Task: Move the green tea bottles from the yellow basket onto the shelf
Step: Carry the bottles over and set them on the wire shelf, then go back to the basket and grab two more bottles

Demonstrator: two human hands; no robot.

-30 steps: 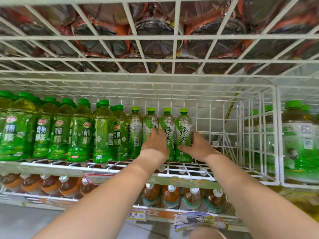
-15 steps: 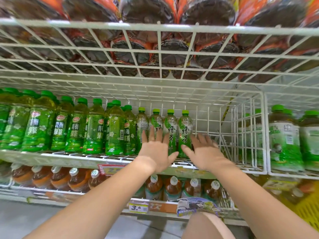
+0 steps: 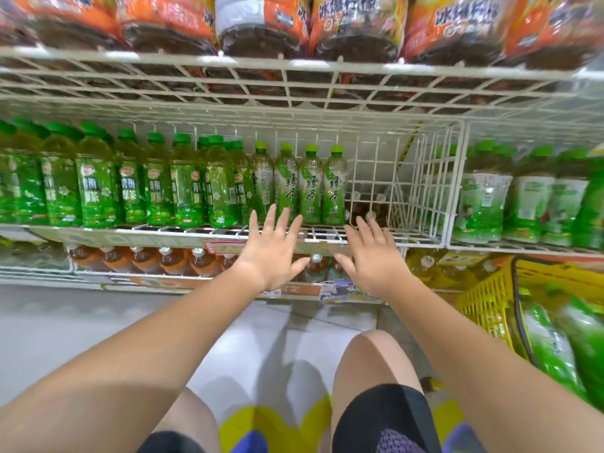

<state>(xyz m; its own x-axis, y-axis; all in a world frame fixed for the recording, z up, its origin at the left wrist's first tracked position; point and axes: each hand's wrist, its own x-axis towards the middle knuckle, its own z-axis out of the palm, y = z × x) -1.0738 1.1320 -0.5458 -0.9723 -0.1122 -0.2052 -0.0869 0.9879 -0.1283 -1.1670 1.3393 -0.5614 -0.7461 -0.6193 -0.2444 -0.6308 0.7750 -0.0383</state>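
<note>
While the fingers [image 3: 270, 220] are spread straight and hold nothing, the left hand [image 3: 271, 253] and right hand [image 3: 372, 256] hover just before the wire shelf [image 3: 420, 240], where four green tea bottles [image 3: 310, 188] stand upright in a row. Seemingly the job is partway: others lie in the yellow basket [image 3: 487, 305] at the right, bare wire awaits beside the row, pale shop floor [image 3: 81, 322] below

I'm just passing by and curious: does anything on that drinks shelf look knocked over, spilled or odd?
Nothing stands out. The four green tea bottles stand upright in a neat row on the wire shelf, none spilled. Only quirk: the leftmost bottle shows its label's side, not its front, unlike the other three.
</note>
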